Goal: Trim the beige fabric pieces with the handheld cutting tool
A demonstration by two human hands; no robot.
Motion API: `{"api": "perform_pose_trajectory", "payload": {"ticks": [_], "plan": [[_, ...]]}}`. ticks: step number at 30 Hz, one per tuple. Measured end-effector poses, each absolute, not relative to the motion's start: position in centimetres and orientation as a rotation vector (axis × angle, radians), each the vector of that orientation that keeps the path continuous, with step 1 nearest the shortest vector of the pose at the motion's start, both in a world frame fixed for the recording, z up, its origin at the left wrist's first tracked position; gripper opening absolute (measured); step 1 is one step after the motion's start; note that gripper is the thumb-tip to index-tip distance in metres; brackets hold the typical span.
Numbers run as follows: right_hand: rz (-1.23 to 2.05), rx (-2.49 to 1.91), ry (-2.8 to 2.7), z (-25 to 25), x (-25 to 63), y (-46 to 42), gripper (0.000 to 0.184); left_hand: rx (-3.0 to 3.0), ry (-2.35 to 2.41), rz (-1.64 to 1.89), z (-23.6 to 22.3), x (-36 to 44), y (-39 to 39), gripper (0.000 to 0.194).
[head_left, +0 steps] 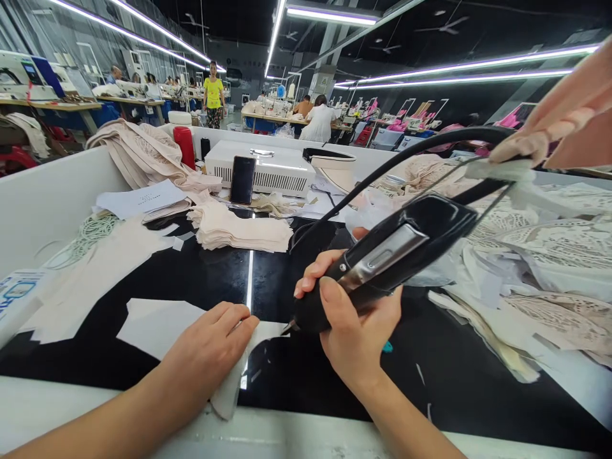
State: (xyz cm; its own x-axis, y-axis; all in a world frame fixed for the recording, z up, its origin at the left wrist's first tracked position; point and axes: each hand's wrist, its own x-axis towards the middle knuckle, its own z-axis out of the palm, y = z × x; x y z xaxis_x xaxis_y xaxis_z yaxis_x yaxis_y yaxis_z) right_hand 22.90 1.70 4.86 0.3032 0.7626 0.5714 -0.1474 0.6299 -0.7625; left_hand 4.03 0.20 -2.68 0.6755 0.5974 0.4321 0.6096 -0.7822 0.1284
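Observation:
My left hand (pixel 205 347) presses a white cloth-like piece (pixel 270 331) onto the black tabletop, fingers curled and close together. Part of that piece shows below the palm; the rest is hidden. My right hand (pixel 356 319) is wrapped round a black corded hot knife cutter (pixel 382 255) with a metal strip along its body. It is tilted, and its small metal tip touches or almost touches the right end of the piece. A flat white piece (pixel 157 324) lies beside my left hand. At upper right, another hand (pixel 545 131) is by the cutter's cord (pixel 406 153).
Stacked pale cut pieces (pixel 241 226) lie behind my hands. Beyond them are a phone (pixel 243 180) and a white vented box (pixel 287 172). Lace pieces (pixel 559 248) are heaped at right, pale fabric (pixel 95 274) at left. A person in yellow (pixel 213 95) stands far back.

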Motion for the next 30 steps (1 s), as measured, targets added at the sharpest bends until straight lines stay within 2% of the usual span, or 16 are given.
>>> {"api": "perform_pose_trajectory", "payload": {"ticks": [9, 16, 19, 23, 27, 30], "plan": [[0.605, -0.674, -1.136, 4.7, 22.8, 0.5, 0.037, -3.021, -1.160, -0.374, -1.3, 3.9, -0.7, 0.043], [0.592, -0.665, -1.145, 4.7, 22.7, -0.2, 0.038, -3.053, -1.131, -0.521, -0.9, 3.2, -1.1, 0.044], [0.569, -0.686, -1.138, 4.8, 22.5, -0.4, 0.043, -2.985, -1.119, -0.464, -0.9, 3.3, -1.2, 0.035], [0.565, -0.682, -1.129, 4.9, 22.2, -0.7, 0.045, -2.800, -1.012, -0.355, -1.2, 4.3, -1.7, 0.004], [0.585, -0.691, -1.116, 4.9, 22.1, -1.0, 0.047, -2.719, -1.030, -0.390, -1.7, 5.2, -2.7, 0.054], [0.597, -0.706, -1.119, 5.0, 22.1, -1.1, 0.046, -2.667, -1.029, -0.419, -2.2, 5.4, -3.2, 0.068]]}}
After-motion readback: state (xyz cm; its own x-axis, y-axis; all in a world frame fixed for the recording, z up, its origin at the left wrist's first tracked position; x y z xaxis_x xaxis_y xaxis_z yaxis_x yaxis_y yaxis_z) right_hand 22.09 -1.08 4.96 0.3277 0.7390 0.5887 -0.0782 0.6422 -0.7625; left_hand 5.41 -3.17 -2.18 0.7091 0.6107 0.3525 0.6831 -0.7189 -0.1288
